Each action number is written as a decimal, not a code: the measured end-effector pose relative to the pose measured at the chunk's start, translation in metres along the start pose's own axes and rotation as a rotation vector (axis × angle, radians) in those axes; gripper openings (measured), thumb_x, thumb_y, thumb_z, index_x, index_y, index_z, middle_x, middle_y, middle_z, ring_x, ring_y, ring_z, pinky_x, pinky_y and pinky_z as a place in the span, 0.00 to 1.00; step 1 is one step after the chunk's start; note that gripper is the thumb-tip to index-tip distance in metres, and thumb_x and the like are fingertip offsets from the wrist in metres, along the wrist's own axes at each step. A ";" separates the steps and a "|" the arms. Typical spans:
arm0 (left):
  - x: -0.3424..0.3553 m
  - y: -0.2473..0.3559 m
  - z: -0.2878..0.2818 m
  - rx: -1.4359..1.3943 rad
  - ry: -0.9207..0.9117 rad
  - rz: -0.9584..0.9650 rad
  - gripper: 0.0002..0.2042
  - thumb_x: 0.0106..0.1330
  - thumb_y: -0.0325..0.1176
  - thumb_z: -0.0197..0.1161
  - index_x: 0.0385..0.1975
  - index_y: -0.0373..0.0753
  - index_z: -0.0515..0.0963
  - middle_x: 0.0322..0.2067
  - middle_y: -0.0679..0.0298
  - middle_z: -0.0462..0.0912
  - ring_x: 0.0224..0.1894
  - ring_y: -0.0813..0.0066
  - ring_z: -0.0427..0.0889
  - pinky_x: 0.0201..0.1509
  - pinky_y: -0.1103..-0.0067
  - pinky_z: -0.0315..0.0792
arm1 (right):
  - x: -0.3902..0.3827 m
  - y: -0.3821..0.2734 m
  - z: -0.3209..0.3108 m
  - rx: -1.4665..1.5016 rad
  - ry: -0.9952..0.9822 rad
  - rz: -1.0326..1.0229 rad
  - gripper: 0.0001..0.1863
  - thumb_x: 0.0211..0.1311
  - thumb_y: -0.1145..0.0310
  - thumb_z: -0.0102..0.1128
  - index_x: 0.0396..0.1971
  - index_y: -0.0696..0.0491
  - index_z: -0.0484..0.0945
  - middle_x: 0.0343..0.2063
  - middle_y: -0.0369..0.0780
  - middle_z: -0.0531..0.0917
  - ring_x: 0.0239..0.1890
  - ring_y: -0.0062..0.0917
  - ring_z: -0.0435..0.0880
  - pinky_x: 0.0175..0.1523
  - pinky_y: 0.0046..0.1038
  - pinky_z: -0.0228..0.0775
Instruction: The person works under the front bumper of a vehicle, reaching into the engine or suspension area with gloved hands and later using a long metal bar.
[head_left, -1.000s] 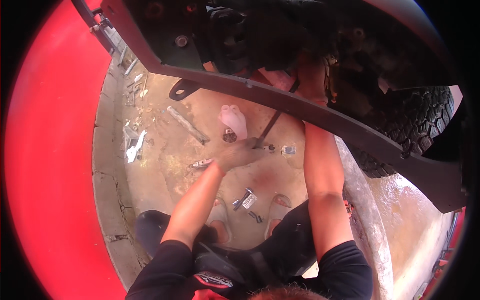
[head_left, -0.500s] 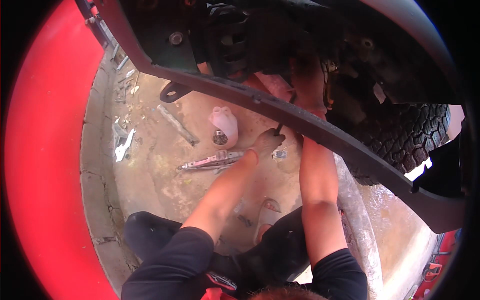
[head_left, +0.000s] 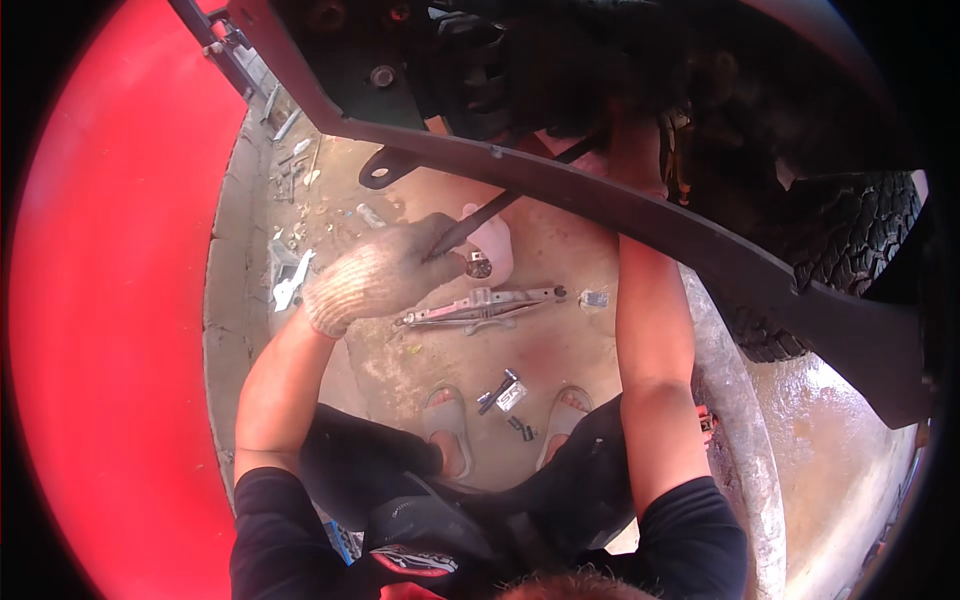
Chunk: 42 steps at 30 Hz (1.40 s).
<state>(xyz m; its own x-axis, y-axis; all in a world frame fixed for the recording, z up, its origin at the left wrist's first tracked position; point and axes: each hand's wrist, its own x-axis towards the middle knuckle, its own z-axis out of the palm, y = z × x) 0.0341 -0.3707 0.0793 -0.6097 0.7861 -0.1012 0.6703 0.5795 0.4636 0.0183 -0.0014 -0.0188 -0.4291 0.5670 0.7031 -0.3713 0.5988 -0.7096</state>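
Note:
My left hand (head_left: 385,265), in a pale knit work glove, is closed round the near end of a long dark metal bar (head_left: 480,217). The bar slants up and right, passes behind the black frame edge (head_left: 560,190) of a vehicle's underside and runs into the shade. My right forearm (head_left: 655,330) reaches up behind that edge. Up in the dark among the vehicle parts is my right hand (head_left: 638,150); its fingers are hidden. A treaded tyre (head_left: 860,245) is to its right.
Below my left hand, a scissor jack (head_left: 485,306) lies on the concrete, beside a pinkish plastic jug (head_left: 494,240). Small dark parts and a small packet (head_left: 512,396) lie between my feet. A pale curved kerb (head_left: 735,400) runs at right; a red surface (head_left: 120,330) fills the left.
My left hand has moved left and toward me, and more of the dark bar shows. The view has shifted, bringing both feet into sight. My right arm stays reached under the vehicle.

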 end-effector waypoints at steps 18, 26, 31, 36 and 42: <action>0.191 -0.017 0.323 -0.209 -0.043 0.547 0.10 0.69 0.30 0.55 0.43 0.36 0.81 0.34 0.51 0.82 0.40 0.54 0.85 0.44 0.64 0.78 | -0.002 0.052 -0.046 -0.571 -0.068 -0.043 0.20 0.68 0.60 0.57 0.53 0.56 0.79 0.50 0.54 0.85 0.56 0.52 0.82 0.58 0.45 0.75; 0.263 -0.065 0.368 -0.590 -0.011 0.141 0.16 0.69 0.41 0.57 0.45 0.34 0.80 0.40 0.48 0.86 0.45 0.51 0.86 0.48 0.65 0.77 | -0.006 -0.035 0.000 -0.441 -0.002 0.027 0.14 0.70 0.64 0.58 0.49 0.55 0.81 0.47 0.51 0.85 0.52 0.48 0.84 0.54 0.47 0.77; 0.178 -0.043 0.283 -0.395 -0.153 0.244 0.22 0.68 0.49 0.62 0.46 0.33 0.80 0.40 0.50 0.87 0.45 0.58 0.86 0.50 0.68 0.76 | -0.005 0.000 -0.036 -0.429 0.042 0.037 0.21 0.65 0.63 0.65 0.56 0.49 0.78 0.49 0.48 0.87 0.55 0.48 0.85 0.56 0.43 0.77; 0.091 -0.027 0.163 -0.315 -0.286 -0.022 0.24 0.69 0.50 0.66 0.53 0.36 0.78 0.45 0.51 0.85 0.48 0.61 0.84 0.53 0.67 0.76 | -0.009 -0.042 -0.027 -0.100 -0.051 0.168 0.21 0.65 0.64 0.65 0.56 0.56 0.77 0.43 0.45 0.86 0.46 0.34 0.86 0.50 0.34 0.78; 0.004 0.007 0.020 -0.063 -0.100 0.011 0.23 0.71 0.49 0.64 0.56 0.37 0.77 0.42 0.51 0.86 0.46 0.61 0.85 0.54 0.68 0.76 | -0.012 -0.035 -0.021 0.555 -0.077 0.407 0.16 0.69 0.69 0.62 0.53 0.57 0.76 0.38 0.37 0.82 0.38 0.19 0.81 0.41 0.28 0.75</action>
<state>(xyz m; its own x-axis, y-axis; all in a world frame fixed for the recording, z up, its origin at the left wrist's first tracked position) 0.0451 -0.3586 0.0644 -0.5554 0.8115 -0.1817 0.6466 0.5588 0.5193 0.0541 -0.0176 -0.0015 -0.6732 0.6312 0.3853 -0.5260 -0.0425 -0.8494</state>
